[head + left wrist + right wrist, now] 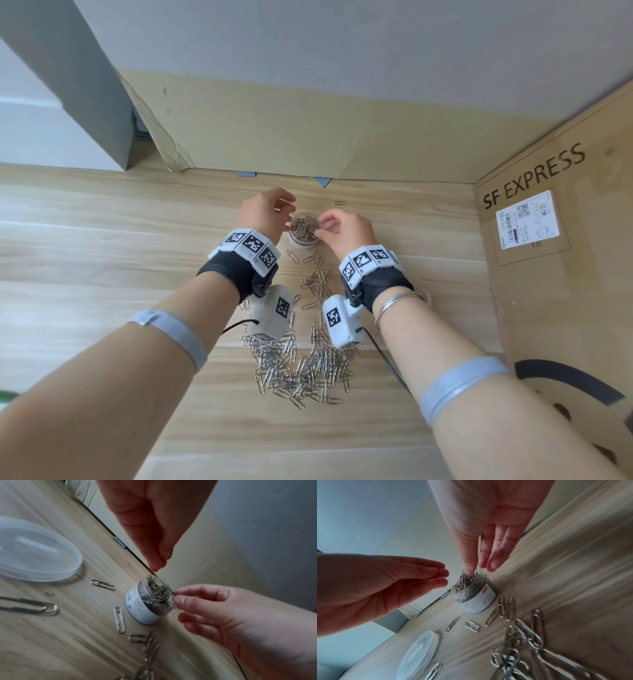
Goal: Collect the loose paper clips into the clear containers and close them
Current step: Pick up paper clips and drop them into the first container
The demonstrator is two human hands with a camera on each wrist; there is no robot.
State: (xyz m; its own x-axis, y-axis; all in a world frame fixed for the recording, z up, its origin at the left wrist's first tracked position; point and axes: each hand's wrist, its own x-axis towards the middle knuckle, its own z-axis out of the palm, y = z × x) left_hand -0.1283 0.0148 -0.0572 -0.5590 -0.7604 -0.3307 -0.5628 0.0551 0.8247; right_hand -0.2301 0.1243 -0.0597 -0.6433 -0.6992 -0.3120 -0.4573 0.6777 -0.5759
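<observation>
A small clear container point(304, 240) with a white label stands open on the wooden table point(102, 240), heaped with paper clips point(305, 226) to above its rim. My left hand point(286, 212) hovers at its left side, fingers straight and together, holding nothing that I can see. My right hand point(320, 231) is at the right rim; its thumb and index finger point(178, 592) pinch at the clips sticking out on top. A large pile of loose clips point(301, 366) lies nearer to me, between my forearms. The clear lid point(34, 550) lies flat on the table, left of the container.
A single clip point(340, 202) lies behind the container near the cardboard sheet point(291, 137) against the wall. An SF EXPRESS cardboard box point(555, 240) walls off the right side. Scattered clips point(317, 284) trail from the container to the pile.
</observation>
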